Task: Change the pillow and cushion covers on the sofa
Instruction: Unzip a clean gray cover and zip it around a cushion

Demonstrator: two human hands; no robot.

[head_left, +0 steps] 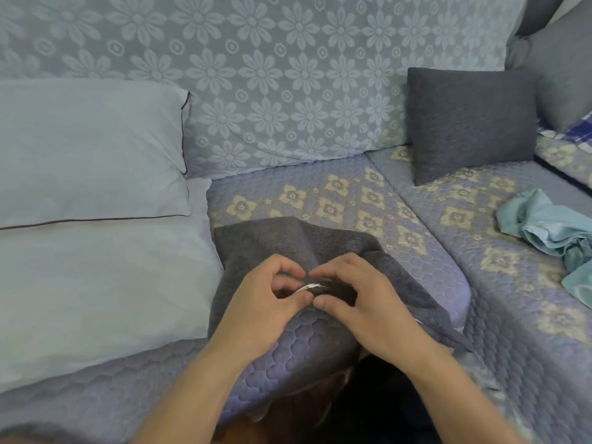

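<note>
A dark grey textured cushion [275, 241] lies on the sofa seat right in front of me. My left hand [266, 302] and my right hand [355, 299] meet at its near edge, fingertips pinching the grey cover where a sliver of white inner fabric [312, 286] shows. A second dark grey cushion [471, 123] leans upright against the sofa back at the right. Two pale blue pillows lie stacked at the left, the upper one [89, 149] with dark piping, the lower one [96, 290] larger.
The sofa seat [346, 200] wears a purple quilted cover with cream flower diamonds; its back [272, 75] has a pale floral cover. A crumpled light teal cloth [551, 225] lies on the right seat section. More grey cushions [563, 75] stand at the far right.
</note>
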